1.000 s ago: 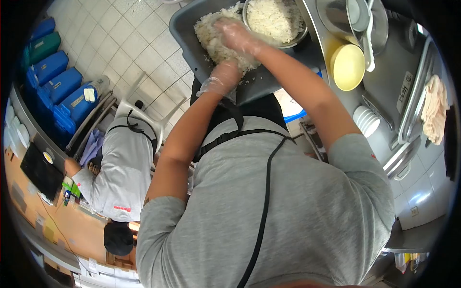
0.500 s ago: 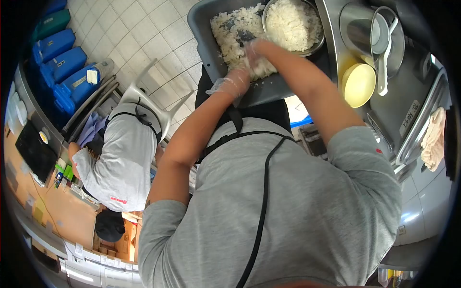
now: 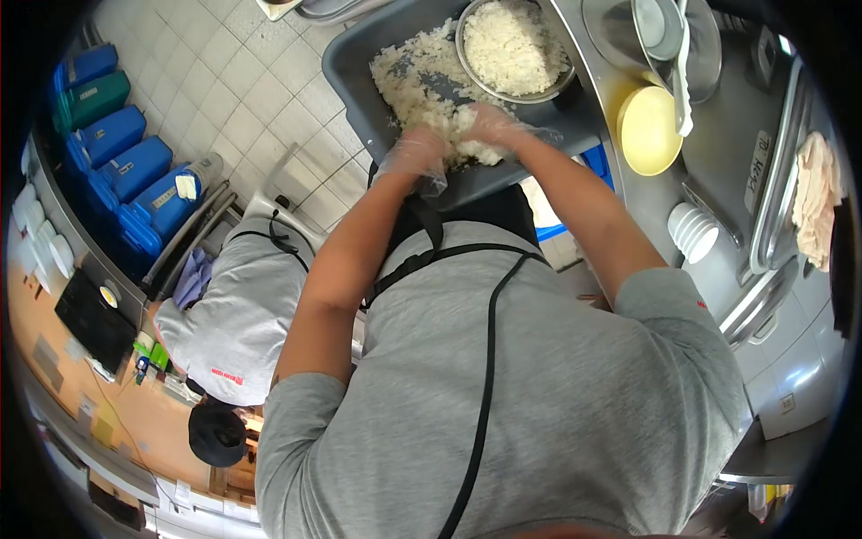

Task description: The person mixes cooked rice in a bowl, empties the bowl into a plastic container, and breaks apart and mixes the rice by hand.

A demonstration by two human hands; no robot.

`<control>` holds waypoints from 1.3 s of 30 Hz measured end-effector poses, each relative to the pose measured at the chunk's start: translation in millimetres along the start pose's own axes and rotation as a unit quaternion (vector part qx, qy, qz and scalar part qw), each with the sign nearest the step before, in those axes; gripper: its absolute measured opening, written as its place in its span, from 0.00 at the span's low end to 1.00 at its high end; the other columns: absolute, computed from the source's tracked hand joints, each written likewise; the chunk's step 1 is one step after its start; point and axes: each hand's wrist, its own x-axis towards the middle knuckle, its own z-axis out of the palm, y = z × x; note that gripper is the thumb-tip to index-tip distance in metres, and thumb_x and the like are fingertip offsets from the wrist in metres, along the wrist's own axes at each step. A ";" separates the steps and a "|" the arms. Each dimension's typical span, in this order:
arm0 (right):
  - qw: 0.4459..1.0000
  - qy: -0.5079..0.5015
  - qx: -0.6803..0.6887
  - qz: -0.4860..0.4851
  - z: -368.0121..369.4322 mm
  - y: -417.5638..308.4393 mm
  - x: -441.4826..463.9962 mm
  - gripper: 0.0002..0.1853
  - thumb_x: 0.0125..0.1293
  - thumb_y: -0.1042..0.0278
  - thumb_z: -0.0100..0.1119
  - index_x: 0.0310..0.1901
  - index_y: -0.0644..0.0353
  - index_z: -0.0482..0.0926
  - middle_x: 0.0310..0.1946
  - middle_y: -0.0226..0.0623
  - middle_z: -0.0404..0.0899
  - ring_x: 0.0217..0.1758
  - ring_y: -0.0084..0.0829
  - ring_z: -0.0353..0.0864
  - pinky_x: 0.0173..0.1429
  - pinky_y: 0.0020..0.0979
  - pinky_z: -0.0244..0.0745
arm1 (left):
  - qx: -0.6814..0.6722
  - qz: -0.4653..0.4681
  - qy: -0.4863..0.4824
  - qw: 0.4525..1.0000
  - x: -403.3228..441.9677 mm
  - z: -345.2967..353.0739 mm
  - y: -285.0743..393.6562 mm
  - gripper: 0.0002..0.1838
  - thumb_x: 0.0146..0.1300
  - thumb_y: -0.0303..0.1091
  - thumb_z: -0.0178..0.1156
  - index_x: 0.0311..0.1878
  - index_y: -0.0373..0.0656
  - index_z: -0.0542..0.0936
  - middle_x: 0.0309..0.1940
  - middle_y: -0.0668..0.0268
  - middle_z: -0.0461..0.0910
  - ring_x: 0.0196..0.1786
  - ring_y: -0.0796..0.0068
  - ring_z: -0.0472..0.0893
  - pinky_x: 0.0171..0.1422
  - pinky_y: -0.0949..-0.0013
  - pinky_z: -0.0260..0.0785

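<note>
Cooked white rice (image 3: 417,63) lies spread along the left and front of a deep grey plastic tub (image 3: 355,85). My left hand (image 3: 417,153), in a clear plastic glove, is closed at the front edge of the rice, its fingers curled into the grains. Opposite it, my right hand (image 3: 494,126), also gloved, is closed on a clump of rice, with fingertips partly hidden. The hands face each other with rice between them. Just beyond my right hand, a round metal bowl (image 3: 462,54) heaped with rice sits inside the tub.
On the steel counter (image 3: 597,67) at right are a yellow bowl (image 3: 649,132), a white-handled ladle (image 3: 682,99) and stacked white cups (image 3: 693,234). A co-worker in a grey shirt (image 3: 247,296) bends at the left beside a white chair (image 3: 292,184). Blue bins (image 3: 171,198) line the left side.
My hands have moved from close together, the right one reaching deeper, to facing each other across the rice at the tub's front. The view has shifted slightly; the co-worker has bent lower.
</note>
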 end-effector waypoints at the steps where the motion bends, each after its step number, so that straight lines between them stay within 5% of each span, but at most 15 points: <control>1: 0.985 0.087 0.147 0.013 4.8 8.8 -3.6 0.57 0.49 0.46 0.83 0.75 0.69 0.65 0.58 0.52 0.84 0.57 0.42 0.86 0.62 0.43 0.80 | -0.108 -0.027 -0.022 0.994 0.5 -3.5 0.4 0.24 0.69 0.51 0.55 0.54 0.39 0.81 0.49 0.48 0.82 0.52 0.50 0.87 0.61 0.48 0.80; 4: 0.883 0.104 0.456 0.041 -26.5 -53.4 -58.1 0.64 0.51 0.45 0.82 0.78 0.78 0.54 0.63 0.56 0.78 0.61 0.38 0.82 0.64 0.41 0.78 | -0.603 -0.170 -0.115 0.771 -3.0 -21.8 14.0 0.34 0.74 0.63 0.45 0.65 0.41 0.74 0.61 0.51 0.77 0.54 0.51 0.86 0.63 0.42 0.80; 6: 0.915 0.137 0.375 0.060 -21.2 -66.6 -60.9 0.60 0.56 0.50 0.79 0.79 0.75 0.52 0.64 0.55 0.75 0.61 0.35 0.77 0.65 0.38 0.76 | -0.723 -0.187 -0.136 0.651 -5.5 -40.7 22.6 0.41 0.78 0.70 0.38 0.72 0.42 0.70 0.68 0.53 0.73 0.55 0.51 0.85 0.64 0.38 0.80; 10: 0.895 0.064 0.432 -0.092 -7.0 -64.4 -82.6 0.47 0.66 0.54 0.69 0.78 0.71 0.58 0.70 0.61 0.70 0.74 0.45 0.70 0.77 0.36 0.65 | -0.765 -0.168 -0.150 0.603 -1.4 -49.6 19.3 0.38 0.78 0.69 0.41 0.72 0.46 0.71 0.70 0.53 0.72 0.66 0.53 0.79 0.63 0.43 0.80; 12: 0.951 0.116 0.255 -0.134 -5.9 -55.7 -81.3 0.40 0.66 0.55 0.68 0.74 0.68 0.65 0.67 0.61 0.74 0.71 0.49 0.74 0.75 0.39 0.67 | -0.749 -0.154 -0.121 0.634 -0.6 -33.9 17.0 0.36 0.77 0.64 0.49 0.76 0.47 0.69 0.74 0.55 0.69 0.71 0.55 0.75 0.64 0.46 0.79; 14: 0.963 0.081 0.240 -0.094 -11.5 -51.9 -79.2 0.36 0.67 0.56 0.67 0.72 0.66 0.68 0.65 0.60 0.76 0.69 0.49 0.76 0.74 0.40 0.69 | -0.677 0.063 -0.100 0.727 -2.4 -16.6 -1.1 0.38 0.74 0.57 0.58 0.79 0.44 0.65 0.75 0.58 0.68 0.69 0.56 0.76 0.63 0.47 0.80; 16: 0.960 0.065 0.245 -0.116 -30.1 -63.4 -90.3 0.26 0.70 0.58 0.64 0.66 0.61 0.76 0.57 0.56 0.83 0.63 0.48 0.82 0.69 0.43 0.73 | -0.344 0.139 -0.080 0.925 -5.7 -24.6 -6.2 0.37 0.70 0.42 0.64 0.81 0.53 0.64 0.75 0.58 0.68 0.68 0.57 0.77 0.65 0.49 0.79; 19: 0.967 0.020 0.241 -0.084 -30.1 -70.5 -90.8 0.22 0.70 0.63 0.60 0.63 0.64 0.79 0.53 0.52 0.86 0.59 0.44 0.85 0.66 0.41 0.75 | -0.088 0.130 -0.051 0.986 -21.4 -46.9 11.0 0.43 0.56 0.31 0.74 0.76 0.58 0.69 0.66 0.54 0.79 0.61 0.54 0.84 0.66 0.52 0.78; 23: 0.956 0.113 0.144 -0.227 -5.0 -59.2 -74.0 0.21 0.75 0.62 0.56 0.64 0.63 0.79 0.47 0.45 0.89 0.53 0.40 0.87 0.60 0.41 0.78 | -0.065 0.139 0.075 0.985 1.5 12.8 -11.9 0.37 0.57 0.43 0.73 0.71 0.55 0.74 0.59 0.52 0.84 0.59 0.44 0.84 0.64 0.50 0.76; 26: 0.969 0.047 0.077 -0.230 2.8 -63.3 -69.8 0.18 0.75 0.61 0.55 0.57 0.64 0.83 0.44 0.49 0.89 0.49 0.47 0.88 0.58 0.44 0.78 | -0.016 0.078 0.032 0.996 -5.1 15.1 -2.8 0.32 0.60 0.50 0.69 0.67 0.54 0.78 0.58 0.51 0.84 0.58 0.44 0.84 0.64 0.51 0.75; 28: 0.989 0.056 -0.050 -0.124 -5.6 -79.2 -81.0 0.20 0.70 0.60 0.59 0.59 0.62 0.82 0.51 0.58 0.85 0.57 0.60 0.82 0.62 0.47 0.76 | -0.058 0.010 0.130 0.990 3.3 36.7 -4.6 0.32 0.60 0.51 0.69 0.66 0.49 0.78 0.57 0.49 0.84 0.58 0.44 0.83 0.64 0.52 0.75; 32: 0.977 0.075 -0.130 -0.152 9.6 -36.5 -52.1 0.20 0.70 0.62 0.57 0.58 0.62 0.82 0.50 0.60 0.85 0.55 0.62 0.82 0.59 0.49 0.77 | -0.284 -0.127 0.191 0.931 -9.2 27.3 7.9 0.30 0.59 0.47 0.67 0.60 0.35 0.81 0.55 0.42 0.83 0.59 0.45 0.82 0.66 0.53 0.73; 35: 0.961 0.167 -0.047 -0.214 1.0 -44.0 -67.3 0.21 0.70 0.67 0.54 0.62 0.59 0.81 0.45 0.56 0.87 0.52 0.57 0.85 0.57 0.48 0.78 | -0.234 -0.065 0.206 0.948 21.6 45.4 -8.1 0.34 0.60 0.48 0.67 0.58 0.25 0.78 0.55 0.37 0.82 0.60 0.46 0.83 0.68 0.53 0.72; 37: 0.982 0.098 0.164 -0.015 -16.2 -89.3 -110.0 0.25 0.70 0.71 0.54 0.68 0.60 0.77 0.47 0.49 0.87 0.48 0.50 0.86 0.55 0.49 0.80 | -0.112 -0.083 0.249 0.958 39.2 58.7 -4.0 0.38 0.58 0.49 0.68 0.60 0.22 0.75 0.56 0.37 0.82 0.61 0.47 0.82 0.68 0.54 0.71; 39: 0.976 0.109 0.171 -0.084 -7.7 -84.7 -108.5 0.30 0.68 0.75 0.54 0.72 0.59 0.72 0.53 0.49 0.84 0.53 0.48 0.85 0.61 0.48 0.78 | -0.105 -0.082 0.255 0.958 29.2 52.2 -0.9 0.39 0.57 0.48 0.70 0.62 0.23 0.74 0.55 0.38 0.82 0.60 0.47 0.83 0.66 0.53 0.72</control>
